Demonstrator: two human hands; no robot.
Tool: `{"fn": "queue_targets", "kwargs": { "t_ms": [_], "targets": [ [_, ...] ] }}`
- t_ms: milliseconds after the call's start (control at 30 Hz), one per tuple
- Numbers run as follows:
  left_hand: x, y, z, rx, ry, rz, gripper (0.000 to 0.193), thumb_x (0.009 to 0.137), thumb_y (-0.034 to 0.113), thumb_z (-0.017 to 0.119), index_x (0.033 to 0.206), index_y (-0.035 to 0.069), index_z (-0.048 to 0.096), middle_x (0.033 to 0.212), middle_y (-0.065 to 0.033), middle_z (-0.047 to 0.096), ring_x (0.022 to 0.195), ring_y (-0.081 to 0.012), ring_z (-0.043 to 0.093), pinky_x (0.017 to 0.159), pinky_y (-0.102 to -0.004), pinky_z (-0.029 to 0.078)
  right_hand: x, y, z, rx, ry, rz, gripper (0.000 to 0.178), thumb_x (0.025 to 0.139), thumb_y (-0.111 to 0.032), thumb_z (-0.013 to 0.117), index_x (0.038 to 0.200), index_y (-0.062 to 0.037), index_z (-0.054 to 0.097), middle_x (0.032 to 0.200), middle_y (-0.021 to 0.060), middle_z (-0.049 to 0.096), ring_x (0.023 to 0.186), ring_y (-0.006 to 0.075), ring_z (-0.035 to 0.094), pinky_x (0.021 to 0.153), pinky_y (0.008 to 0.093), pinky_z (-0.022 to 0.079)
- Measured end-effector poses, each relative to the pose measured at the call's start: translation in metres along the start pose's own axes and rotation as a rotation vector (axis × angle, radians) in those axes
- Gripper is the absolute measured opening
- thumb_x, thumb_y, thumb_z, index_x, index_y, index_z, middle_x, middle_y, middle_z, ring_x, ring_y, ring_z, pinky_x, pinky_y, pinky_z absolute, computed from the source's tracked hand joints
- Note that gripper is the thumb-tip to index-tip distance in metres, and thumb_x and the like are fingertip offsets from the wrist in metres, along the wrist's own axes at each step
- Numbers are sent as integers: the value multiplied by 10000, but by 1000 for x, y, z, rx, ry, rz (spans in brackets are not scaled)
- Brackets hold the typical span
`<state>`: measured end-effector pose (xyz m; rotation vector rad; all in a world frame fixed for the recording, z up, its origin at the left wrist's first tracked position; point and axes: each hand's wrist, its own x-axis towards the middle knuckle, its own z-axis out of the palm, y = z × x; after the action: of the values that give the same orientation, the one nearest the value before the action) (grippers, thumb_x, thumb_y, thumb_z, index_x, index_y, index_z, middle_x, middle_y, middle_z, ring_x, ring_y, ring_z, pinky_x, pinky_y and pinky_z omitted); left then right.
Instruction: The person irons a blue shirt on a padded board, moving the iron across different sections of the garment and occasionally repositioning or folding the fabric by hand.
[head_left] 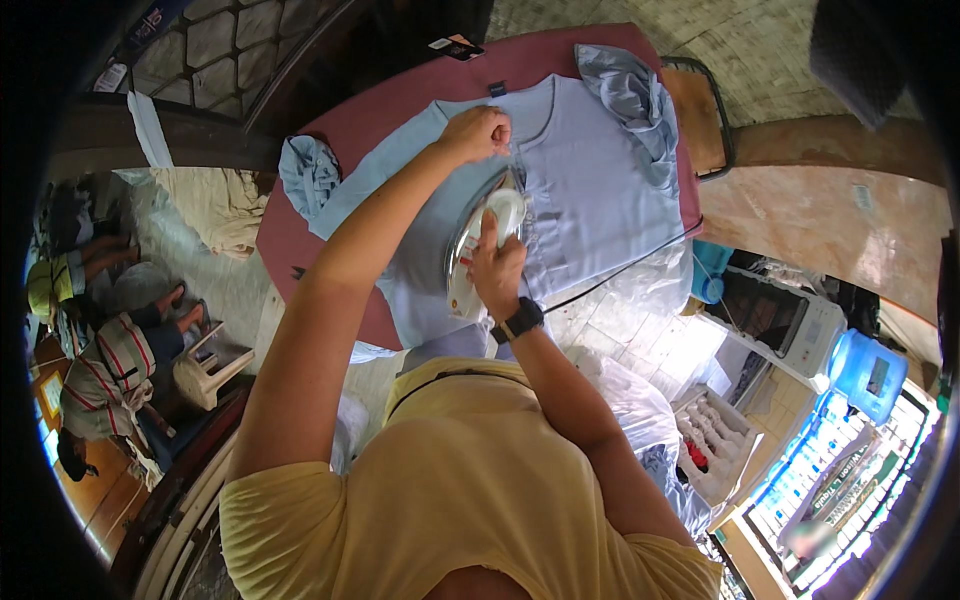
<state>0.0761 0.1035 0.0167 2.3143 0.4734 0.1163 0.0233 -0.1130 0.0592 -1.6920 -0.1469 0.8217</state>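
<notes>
A light blue shirt (pixel 610 215) lies spread over a maroon-covered ironing board (pixel 385 110), its sleeves bunched at both sides. My right hand (pixel 497 268) is closed round the handle of a white and silver clothes iron (pixel 463 270), index finger stretched along the top. The iron rests on the left part of the shirt front, its tip toward the neckline, alongside the button placket. Just beyond that tip, my left hand (pixel 478 134) is closed with fingers curled at the shirt's front edge below the neckline. The fingertips are partly hidden.
A black cord (pixel 620 272) runs off to the right over the board's edge. On the right stand a white appliance (pixel 800 325), a blue water jug (pixel 868 375) and an egg tray (pixel 715 440). A person (pixel 125 355) sits at the left near a small stool (pixel 205 375).
</notes>
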Motion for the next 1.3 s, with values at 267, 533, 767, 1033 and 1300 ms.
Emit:
{"fn": "queue_targets", "kwargs": {
  "t_ms": [267, 533, 767, 1033, 1300],
  "targets": [
    [12, -22, -6, -122, -100, 89, 98, 701, 45, 783, 780, 64, 728, 784, -54, 645, 735, -175, 636, 666, -317, 506, -3, -13, 9, 127, -55, 168, 477, 959, -447, 605, 755, -28, 505, 535, 16, 468, 399, 99, 460, 357, 279, 384],
    [9, -22, -5, -164, -121, 101, 123, 731, -45, 732, 820, 39, 729, 790, -44, 616, 724, -145, 620, 675, -288, 515, -5, -10, 14, 117, -15, 172, 486, 971, -457, 579, 780, -12, 554, 543, 25, 513, 429, 103, 515, 364, 285, 393],
    [10, -22, 5, -129, -25, 139, 106, 720, -1, 717, 811, 52, 716, 787, -88, 645, 737, -212, 647, 671, -325, 515, 26, -13, -32, -125, -125, 152, 571, 937, -504, 607, 720, 23, 583, 548, 65, 551, 426, 143, 546, 394, 319, 437],
    [12, 1, 53, 88, 280, 92, 196, 776, 178, 751, 916, 84, 652, 946, -81, 627, 961, -279, 612, 819, -397, 497, 29, -66, -172, -855, -333, -384, 457, 916, -442, 651, 899, 12, 703, 577, 105, 611, 510, 123, 560, 516, 325, 458],
    [8, 27, 50, 183, 260, -79, 286, 760, 262, 800, 864, 84, 600, 893, -59, 628, 913, -259, 594, 790, -406, 476, 62, -45, -187, -875, -368, -570, 432, 900, -446, 666, 898, -15, 692, 604, 135, 622, 554, 295, 648, 536, 368, 488]
  ]
}}
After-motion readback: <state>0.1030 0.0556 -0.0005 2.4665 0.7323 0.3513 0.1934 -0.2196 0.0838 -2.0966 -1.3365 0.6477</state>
